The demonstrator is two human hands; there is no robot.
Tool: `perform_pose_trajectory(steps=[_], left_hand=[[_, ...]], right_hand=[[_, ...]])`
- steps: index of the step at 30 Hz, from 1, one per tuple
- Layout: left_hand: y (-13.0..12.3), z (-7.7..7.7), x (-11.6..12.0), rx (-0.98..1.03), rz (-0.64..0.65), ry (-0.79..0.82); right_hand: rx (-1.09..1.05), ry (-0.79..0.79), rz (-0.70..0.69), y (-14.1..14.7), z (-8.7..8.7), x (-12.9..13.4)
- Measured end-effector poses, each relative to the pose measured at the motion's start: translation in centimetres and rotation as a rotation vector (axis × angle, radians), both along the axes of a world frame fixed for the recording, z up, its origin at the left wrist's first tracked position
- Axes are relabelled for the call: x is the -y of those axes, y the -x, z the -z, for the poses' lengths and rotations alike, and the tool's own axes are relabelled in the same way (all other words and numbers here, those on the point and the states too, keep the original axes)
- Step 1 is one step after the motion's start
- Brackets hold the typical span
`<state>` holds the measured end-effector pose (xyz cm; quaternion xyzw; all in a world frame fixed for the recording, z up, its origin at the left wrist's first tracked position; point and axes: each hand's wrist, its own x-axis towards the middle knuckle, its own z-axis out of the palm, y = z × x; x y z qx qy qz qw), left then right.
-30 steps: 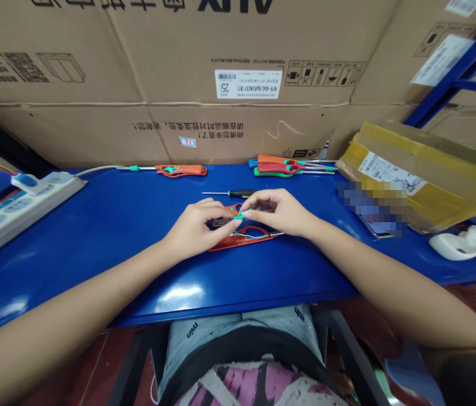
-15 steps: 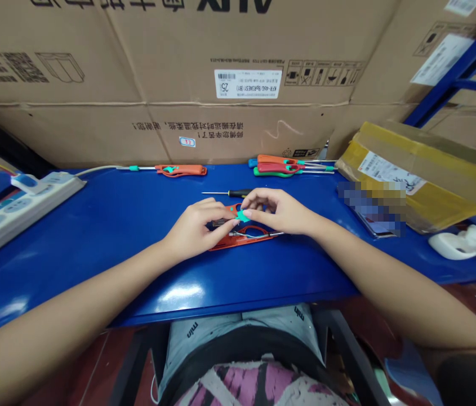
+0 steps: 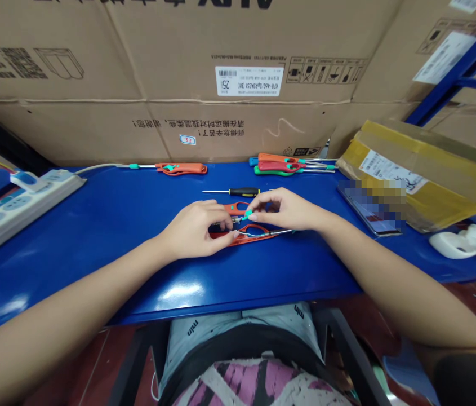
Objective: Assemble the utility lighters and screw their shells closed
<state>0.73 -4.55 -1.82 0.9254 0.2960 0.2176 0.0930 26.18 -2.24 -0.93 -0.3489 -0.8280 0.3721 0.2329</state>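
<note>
An opened orange long-neck lighter [image 3: 258,237] lies on the blue table, its wire and metal tube exposed. My left hand [image 3: 199,228] is closed over the handle end of this lighter, thumb along the wire; its fingers partly hide the parts inside. In a pinch of thumb and fingers, my right hand [image 3: 282,208] holds a small green trigger [image 3: 247,215], just right of my left fingertips. Behind them rests the other orange shell half [image 3: 238,208], partly covered by my hands.
A screwdriver [image 3: 241,192] lies just beyond my hands. Further back are an orange lighter [image 3: 185,168] and several stacked lighters [image 3: 277,164] against a large carton [image 3: 170,67]. A power strip [image 3: 22,208] is at left; a phone [image 3: 368,211] and taped box [image 3: 427,175] at right.
My right hand has drawn slightly right with the green trigger, which now shows apart from my left fingertips. My left hand has shifted a little, uncovering more of the rear shell half.
</note>
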Motion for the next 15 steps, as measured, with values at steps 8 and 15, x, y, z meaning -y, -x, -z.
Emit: perform_pose_trajectory(steps=[8, 15], left_hand=[[-0.02, 0.48, -0.19, 0.002, 0.056, 0.07], [0.1, 0.33, -0.14, 0.062, 0.106, -0.026]], right_hand=[[0.101, 0.094, -0.054, -0.5, -0.47, 0.26], [0.165, 0.163, -0.083, -0.61, -0.64, 0.45]])
